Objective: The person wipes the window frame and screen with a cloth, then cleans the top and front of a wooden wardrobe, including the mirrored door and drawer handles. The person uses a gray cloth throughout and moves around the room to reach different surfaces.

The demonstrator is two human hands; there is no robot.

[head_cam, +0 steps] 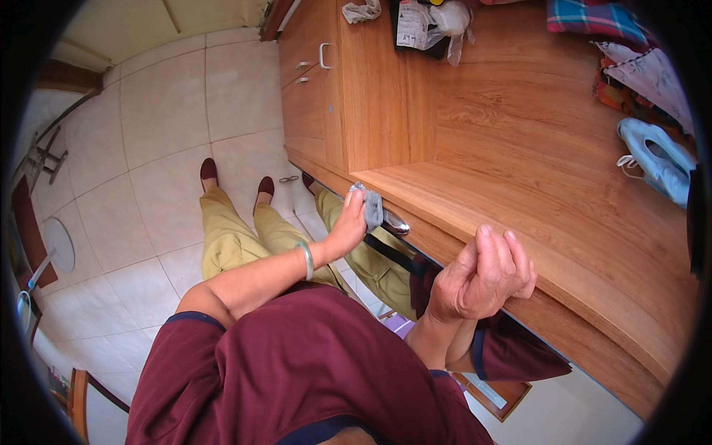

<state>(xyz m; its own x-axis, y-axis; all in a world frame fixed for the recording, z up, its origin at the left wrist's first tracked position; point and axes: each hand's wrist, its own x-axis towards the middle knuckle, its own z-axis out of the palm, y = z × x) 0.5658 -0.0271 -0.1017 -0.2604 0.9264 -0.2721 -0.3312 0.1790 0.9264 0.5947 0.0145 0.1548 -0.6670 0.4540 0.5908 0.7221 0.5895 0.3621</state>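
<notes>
A bunched grey cloth (373, 211) is in my left hand (346, 225), pinched under the fingers. It lies against the wooden edge strip (439, 245) above a mirrored panel (384, 278), right beside a chrome handle (396, 221). A pale green bangle (306, 260) circles my left wrist. Farther right, my right hand (481, 275) is at the front edge of the wooden shelf (534, 183). Its fingers are curled together, and no object shows in them. Whether this hand bears on the edge is hard to make out.
Folded clothes (651, 78) and a light blue item (659, 158) lie at the shelf's right. A labelled package (414, 25) and crumpled cloth (361, 10) sit at the top. Cabinet doors (303, 78) stand beyond. A round-based stand (58, 245) is on the tiled floor (161, 105).
</notes>
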